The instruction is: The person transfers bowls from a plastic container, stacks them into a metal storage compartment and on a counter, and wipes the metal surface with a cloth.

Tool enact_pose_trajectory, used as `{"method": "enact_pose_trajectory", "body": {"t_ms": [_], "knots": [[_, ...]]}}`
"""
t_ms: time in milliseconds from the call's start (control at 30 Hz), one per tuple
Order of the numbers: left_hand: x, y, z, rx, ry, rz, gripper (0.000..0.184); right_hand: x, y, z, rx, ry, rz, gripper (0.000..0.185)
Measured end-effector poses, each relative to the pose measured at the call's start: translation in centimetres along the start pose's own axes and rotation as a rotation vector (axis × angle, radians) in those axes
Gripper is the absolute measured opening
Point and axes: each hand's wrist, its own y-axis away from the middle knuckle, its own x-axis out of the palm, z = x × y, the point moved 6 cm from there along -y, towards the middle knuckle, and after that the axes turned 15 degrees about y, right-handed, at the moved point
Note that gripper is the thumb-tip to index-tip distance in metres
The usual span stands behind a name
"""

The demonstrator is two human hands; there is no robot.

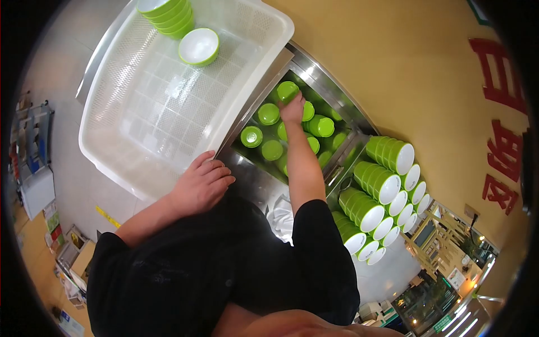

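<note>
- Nearest to my view, the black sleeves point(319, 222) spread apart, so my 2 hands work well away from each other.
- Between the forearms, a crumpled white thing point(281, 219) lies by the metal tabletop point(250, 182); I can't tell if it's cloth or plastic.
- My left hand point(203, 184) holds nothing, its fingers loosely bent at the near edge of the white basket point(168, 106), perhaps to steady it or me; I can't tell whether it presses down.
- Farther out, my right hand point(292, 109) reaches into the metal sink point(327, 90) and touches a green bowl point(288, 89). Its fingertips are mostly hidden, so I can't tell whether they've closed on it.
- Around it, other green bowls point(251, 136) sit in the sink, several base up, which probably makes them easy to take from above.
- Across the basket, a loose bowl point(199, 46) shows its white inside, beside a nested stack point(171, 19), likely nested to save room.
- To the right, bowl stacks point(373, 180) stand in close rows, mouths showing, presumably packed tight for support.
- Beyond, red characters point(499, 73) mark the tan wall point(387, 62).
</note>
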Motion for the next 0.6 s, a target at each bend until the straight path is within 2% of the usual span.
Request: {"method": "enact_pose_trajectory", "body": {"t_ms": [67,100,133,200,333,400,600], "knots": [[0.0,0.1,0.0,0.013,-0.004,-0.017,0.035,-0.6,3.0,-0.6,-0.063,-0.115,-0.145,0.089],[0.0,0.1,-0.1,0.02,0.0,-0.018,0.035,-1.2,5.1,-1.0,-0.126,-0.152,-0.258,0.073],[-0.1,0.1,-0.2,0.018,0.003,-0.014,0.035,-1.1,6.9,-1.8,-0.123,-0.147,-0.263,0.073],[-0.1,0.2,-0.4,0.029,0.007,-0.008,0.035,-1.3,10.9,-3.4,-0.153,-0.389,-0.248,0.061],[0.0,0.2,-0.6,0.022,-0.017,-0.022,0.034,-2.8,19.8,-5.4,-0.168,-0.425,-0.309,0.036],[0.0,0.4,-0.8,0.031,-0.043,-0.026,0.033,-2.6,23.3,-6.2,-0.021,-0.515,-0.196,0.028],[-0.1,0.7,-0.8,0.063,0.007,-0.064,0.028,-1.8,29.8,-5.4,-0.165,-0.476,-0.069,0.024]]}}
